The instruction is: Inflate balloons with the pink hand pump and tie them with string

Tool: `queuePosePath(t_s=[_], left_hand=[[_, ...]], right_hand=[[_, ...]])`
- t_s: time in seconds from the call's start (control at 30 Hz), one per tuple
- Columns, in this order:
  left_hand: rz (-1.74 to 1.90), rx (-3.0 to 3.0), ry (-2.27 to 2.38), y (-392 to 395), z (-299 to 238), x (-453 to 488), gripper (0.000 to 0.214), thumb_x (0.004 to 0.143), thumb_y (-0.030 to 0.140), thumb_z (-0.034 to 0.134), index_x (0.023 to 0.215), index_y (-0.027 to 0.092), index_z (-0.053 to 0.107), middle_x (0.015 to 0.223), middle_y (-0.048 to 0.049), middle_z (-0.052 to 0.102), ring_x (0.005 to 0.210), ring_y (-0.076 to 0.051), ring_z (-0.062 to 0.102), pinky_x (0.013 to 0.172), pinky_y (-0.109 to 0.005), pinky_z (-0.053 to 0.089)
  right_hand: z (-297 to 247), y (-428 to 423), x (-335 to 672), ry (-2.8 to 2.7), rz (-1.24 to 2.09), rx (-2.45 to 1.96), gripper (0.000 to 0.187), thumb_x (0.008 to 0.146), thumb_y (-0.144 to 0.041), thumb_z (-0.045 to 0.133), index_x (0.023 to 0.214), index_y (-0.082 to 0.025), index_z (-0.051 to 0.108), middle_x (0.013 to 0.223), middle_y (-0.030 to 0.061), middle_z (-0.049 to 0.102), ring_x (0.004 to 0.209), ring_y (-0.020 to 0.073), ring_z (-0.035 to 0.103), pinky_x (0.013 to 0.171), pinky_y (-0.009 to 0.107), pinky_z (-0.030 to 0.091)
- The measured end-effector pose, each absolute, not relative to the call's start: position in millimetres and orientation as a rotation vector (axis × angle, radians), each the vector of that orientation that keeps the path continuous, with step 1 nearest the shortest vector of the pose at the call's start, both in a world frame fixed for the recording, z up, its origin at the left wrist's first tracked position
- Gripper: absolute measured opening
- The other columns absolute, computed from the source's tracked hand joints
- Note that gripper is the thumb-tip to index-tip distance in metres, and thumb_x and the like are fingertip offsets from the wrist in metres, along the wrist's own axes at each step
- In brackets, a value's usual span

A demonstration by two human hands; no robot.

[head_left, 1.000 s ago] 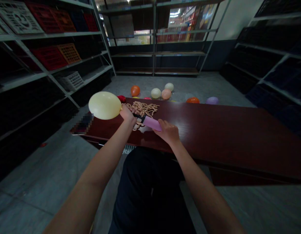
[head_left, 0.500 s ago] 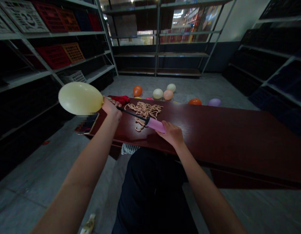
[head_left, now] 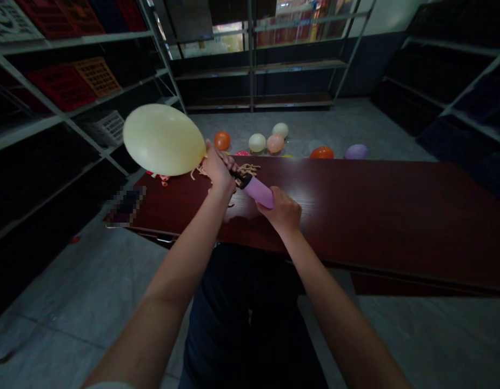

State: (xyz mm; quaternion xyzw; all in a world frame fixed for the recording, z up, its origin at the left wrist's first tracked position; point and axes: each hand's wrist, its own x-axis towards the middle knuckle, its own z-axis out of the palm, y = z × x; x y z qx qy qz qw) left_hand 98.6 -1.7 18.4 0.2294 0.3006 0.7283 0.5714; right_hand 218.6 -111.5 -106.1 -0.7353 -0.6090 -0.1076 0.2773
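The left hand (head_left: 220, 168) grips a pale yellow balloon (head_left: 162, 140) at its neck, by the black end of a pink pump (head_left: 258, 192). The right hand (head_left: 282, 210) keeps its grip closed around the pump's pink end. Both are above the worktop (head_left: 363, 216), where tan strands (head_left: 251, 169) lie.

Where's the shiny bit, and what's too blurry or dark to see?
In the head view, pale glare streaks the table beyond the right hand; same head view, blocky squares cover a flat thing at the table's left end; head view again, the right-hand shelves are murky, while the pale balloon stands out.
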Motion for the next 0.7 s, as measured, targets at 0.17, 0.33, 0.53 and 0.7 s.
queuePosePath(t_s=[0.17, 0.33, 0.53, 0.7], left_hand=[[1.641, 0.482, 0.728, -5.9, -3.8, 108.7, 0.049, 0.108, 0.036, 0.045, 0.063, 0.022, 0.032, 0.048, 0.0057, 0.026, 0.037, -0.009, 0.024, 0.038, -0.025, 0.02], [1.643, 0.334, 0.849, 3.1, -17.8, 78.8, 0.046, 0.106, 0.031, 0.048, 0.064, 0.022, 0.03, 0.047, 0.0069, 0.027, 0.036, -0.007, 0.026, 0.038, -0.022, 0.021], [1.664, 0.317, 0.843, 1.0, -17.0, 40.2, 0.048, 0.102, 0.036, 0.054, 0.065, 0.022, 0.028, 0.047, 0.008, 0.029, 0.035, -0.005, 0.026, 0.037, -0.02, 0.023], [1.72, 0.239, 0.871, 6.4, -2.0, -3.2, 0.041, 0.102, 0.028, 0.05, 0.067, 0.023, 0.029, 0.047, 0.0078, 0.029, 0.034, -0.006, 0.027, 0.037, -0.02, 0.022]], right_hand=[[-104.4, -111.3, 216.7, -1.692, -0.305, -2.035, 0.042, 0.094, -0.052, 0.058, 0.121, -0.02, 0.063, 0.103, 0.0106, 0.076, 0.084, 0.0232, 0.068, 0.065, 0.03, 0.033], [-97.6, -114.6, 207.8, -1.851, -0.305, -2.013, 0.041, 0.096, -0.055, 0.058, 0.117, -0.02, 0.065, 0.1, 0.0106, 0.076, 0.082, 0.0227, 0.068, 0.064, 0.03, 0.031], [-99.9, -119.9, 205.2, -1.954, -0.357, -1.941, 0.043, 0.095, -0.054, 0.058, 0.121, -0.02, 0.066, 0.103, 0.0097, 0.076, 0.085, 0.0226, 0.068, 0.066, 0.03, 0.032], [-99.9, -121.6, 205.7, -2.019, -0.396, -1.894, 0.045, 0.094, -0.053, 0.062, 0.122, -0.019, 0.067, 0.103, 0.01, 0.077, 0.084, 0.0223, 0.068, 0.066, 0.03, 0.033]])
